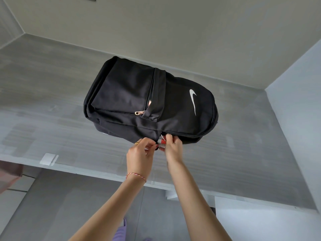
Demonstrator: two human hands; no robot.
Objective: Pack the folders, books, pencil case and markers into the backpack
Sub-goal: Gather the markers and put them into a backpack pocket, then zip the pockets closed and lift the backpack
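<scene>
I pinch the backpack (149,100) edge with my left hand (140,153) to brace it. My right hand (172,145) grips the markers (161,142), feeding them in

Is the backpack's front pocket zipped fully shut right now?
No: the front pocket zipper on the backpack gapes open along its slanted length, with the pull sitting at the lower end.
</scene>
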